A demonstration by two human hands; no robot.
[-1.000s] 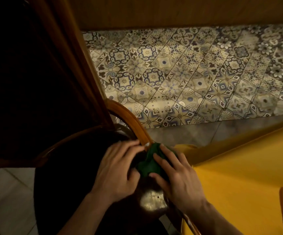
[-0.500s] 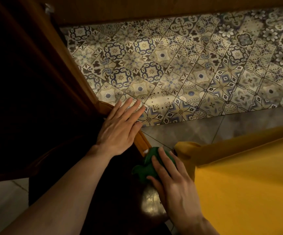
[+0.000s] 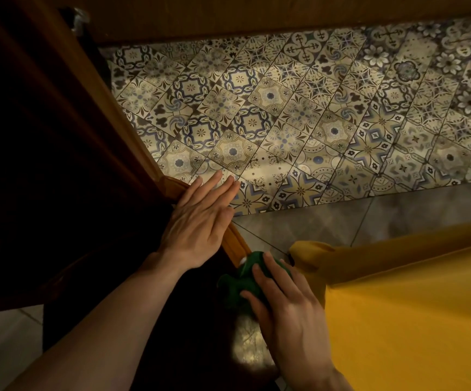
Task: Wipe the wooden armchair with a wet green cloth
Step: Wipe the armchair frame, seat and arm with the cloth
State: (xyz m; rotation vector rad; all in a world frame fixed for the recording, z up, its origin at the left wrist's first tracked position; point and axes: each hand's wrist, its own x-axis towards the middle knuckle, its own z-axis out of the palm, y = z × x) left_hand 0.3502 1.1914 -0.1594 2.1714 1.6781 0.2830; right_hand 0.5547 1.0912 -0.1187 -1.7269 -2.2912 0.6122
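The wooden armchair [image 3: 237, 244] fills the dark left half of the view, its curved orange-brown armrest running down toward the centre. My left hand [image 3: 197, 221] lies flat on the upper part of that armrest, fingers straight and together. Lower down, my right hand [image 3: 288, 309] presses the bunched green cloth [image 3: 237, 283] against the armrest's lower end. Much of the chair's seat is lost in shadow.
Patterned floor tiles [image 3: 313, 122] spread across the top and right, with plain grey tiles [image 3: 398, 215] nearer. A yellow fabric-covered piece of furniture [image 3: 398, 320] sits close at the lower right, beside the cloth. A wooden board [image 3: 256, 15] runs along the top.
My left hand left the cloth and moved up the armrest, laying flat there. My right hand stayed on the green cloth. The view tilted slightly.
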